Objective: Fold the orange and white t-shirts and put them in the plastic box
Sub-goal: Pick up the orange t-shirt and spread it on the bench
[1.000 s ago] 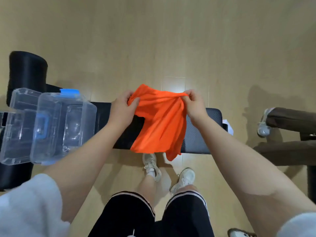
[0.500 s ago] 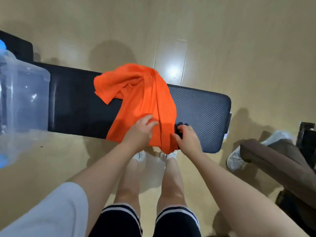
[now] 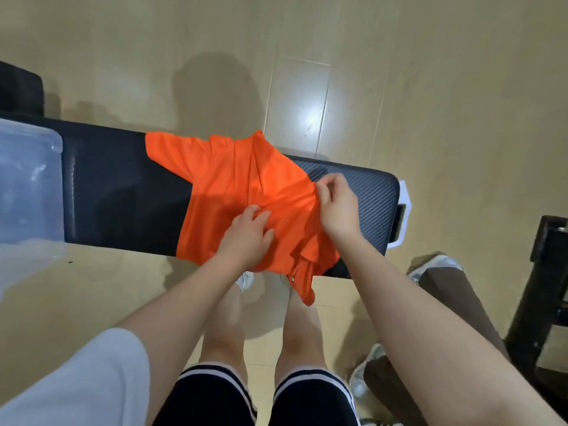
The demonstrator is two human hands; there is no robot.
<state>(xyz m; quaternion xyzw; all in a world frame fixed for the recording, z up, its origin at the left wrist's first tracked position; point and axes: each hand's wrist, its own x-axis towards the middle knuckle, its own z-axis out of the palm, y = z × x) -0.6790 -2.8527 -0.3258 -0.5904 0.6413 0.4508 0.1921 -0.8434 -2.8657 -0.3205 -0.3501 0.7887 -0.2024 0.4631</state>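
Note:
The orange t-shirt [image 3: 233,192] lies crumpled across a black padded bench [image 3: 123,192], one sleeve spread to the left and its lower part hanging over the near edge. My left hand [image 3: 246,238] bunches a fold of the shirt's middle. My right hand [image 3: 338,207] pinches the cloth at its right edge. The clear plastic box [image 3: 27,182] stands at the bench's left end, only partly in frame. No white t-shirt is in view.
The bench runs left to right over a light wooden floor [image 3: 430,87]. Another person's legs in brown trousers and pale shoes [image 3: 439,265] are at the right, beside a black frame [image 3: 541,290]. My own legs stand under the bench's near edge.
The shirt, held up in the air a second ago, now lies on the bench and is more spread out. My right hand moved up along the shirt's right edge.

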